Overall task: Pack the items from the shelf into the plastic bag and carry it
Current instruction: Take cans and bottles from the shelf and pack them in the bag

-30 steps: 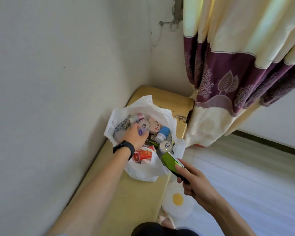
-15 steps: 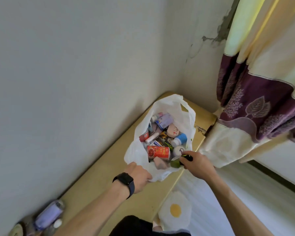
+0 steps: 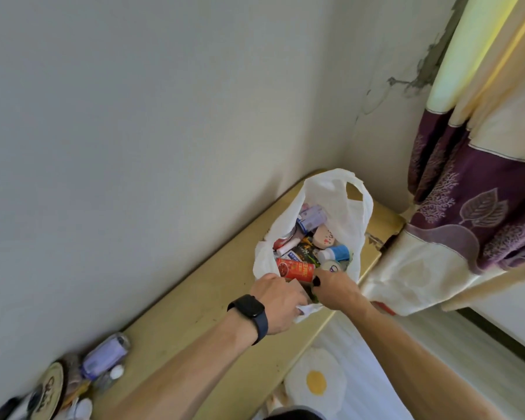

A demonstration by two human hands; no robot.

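Observation:
A white plastic bag (image 3: 340,207) stands open on the yellow wooden shelf (image 3: 194,301) in the wall corner. Inside lie several items: a red can (image 3: 294,269), a blue-capped bottle (image 3: 335,254), a pink figure (image 3: 325,236) and a purple packet (image 3: 312,218). My left hand (image 3: 278,301), with a black watch on the wrist, grips the bag's near edge. My right hand (image 3: 335,287) is at the bag's mouth, closed on a green item with a black end that is mostly hidden under the fingers.
Several more items lie at the shelf's near left end: a purple bottle (image 3: 105,356), a round tin (image 3: 47,392) and small bottles. A purple and cream curtain (image 3: 473,213) hangs at the right. A fried-egg-shaped cushion (image 3: 315,381) lies on the floor below the shelf edge.
My left hand came out of the bag and took hold of its near edge. My right hand brought the green item from outside the bag into its mouth. The view swung left.

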